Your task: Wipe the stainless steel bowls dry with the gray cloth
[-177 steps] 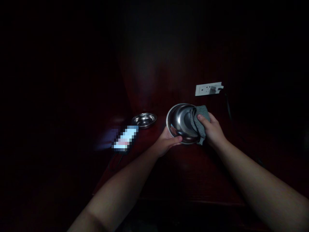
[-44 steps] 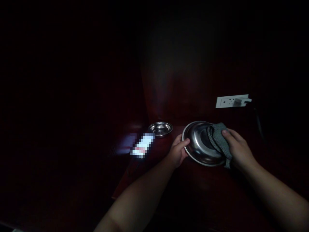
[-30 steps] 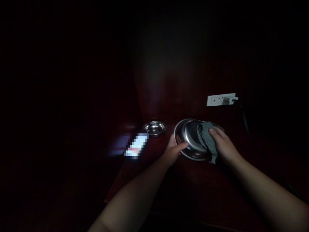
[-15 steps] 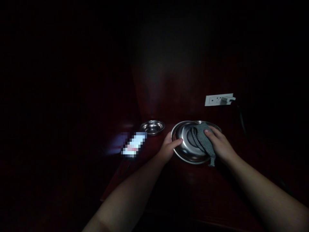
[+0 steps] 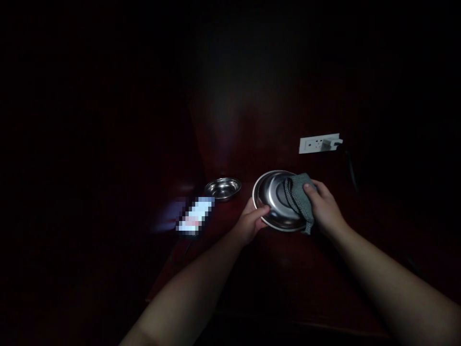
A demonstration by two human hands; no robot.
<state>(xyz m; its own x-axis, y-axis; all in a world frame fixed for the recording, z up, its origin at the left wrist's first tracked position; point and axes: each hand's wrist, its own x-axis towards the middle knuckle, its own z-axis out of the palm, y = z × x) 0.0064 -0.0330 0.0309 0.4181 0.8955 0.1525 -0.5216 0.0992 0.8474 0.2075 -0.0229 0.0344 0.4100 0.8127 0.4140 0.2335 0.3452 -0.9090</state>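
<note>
A shiny metal bowl (image 5: 275, 199) is held up in front of me, its underside turned towards me. My left hand (image 5: 251, 222) grips its left rim, thumb on the outer surface and fingers behind. A grey-green cloth (image 5: 301, 197) with a dark striped edge lies against the bowl's right side. Closed on that cloth, my right hand (image 5: 326, 206) presses it to the metal, thumb in front; its other fingers are partly hidden behind the cloth and rim.
Another metal bowl (image 5: 223, 189) rests upright at the back left of the dark red table (image 5: 273, 283). Nearer me lies a lit phone (image 5: 196, 216), its screen blurred out, with a cable. A white wall socket (image 5: 319, 143) holds a plug with a dark cord. Surroundings are very dark.
The held bowl has risen slightly and tilted, and both hands and the cloth moved up with it. A metal rim seen behind it before is now hidden. The view shifted a little.
</note>
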